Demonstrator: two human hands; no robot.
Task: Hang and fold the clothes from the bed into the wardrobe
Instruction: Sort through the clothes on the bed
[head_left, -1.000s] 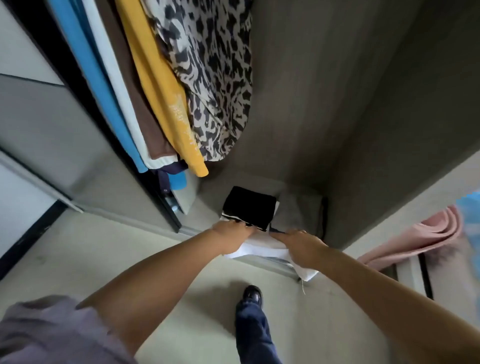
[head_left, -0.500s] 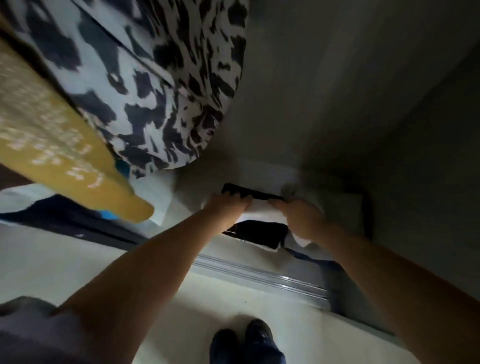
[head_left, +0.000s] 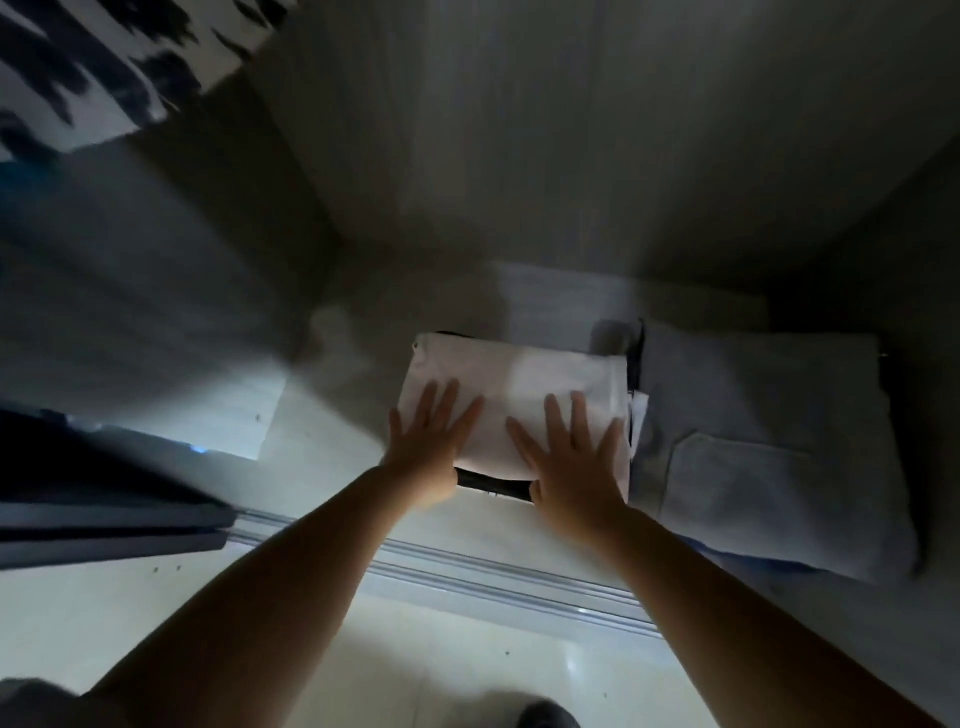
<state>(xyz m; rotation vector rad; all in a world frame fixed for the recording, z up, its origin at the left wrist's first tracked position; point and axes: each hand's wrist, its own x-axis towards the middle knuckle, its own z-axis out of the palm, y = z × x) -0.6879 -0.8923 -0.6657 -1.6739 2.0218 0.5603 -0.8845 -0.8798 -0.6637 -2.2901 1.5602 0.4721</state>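
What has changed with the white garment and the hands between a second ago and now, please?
The folded white garment went from the wardrobe's edge, held in both hands, onto the black folded garment inside. Both hands have let go: the left hand and right hand now press flat on it with spread fingers. The grey folded garment on the right stayed put, and so did the black one.

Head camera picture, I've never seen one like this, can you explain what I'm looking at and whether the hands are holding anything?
There is no machine: a person wears a camera on the head, looking down at their own arms. They lean into a wardrobe. The left hand and right hand lie flat, fingers spread, pressing a folded white garment that sits on a black folded garment on the wardrobe floor. Neither hand grips anything. Beside the stack lie folded grey trousers. A black-and-white patterned garment hangs top left.
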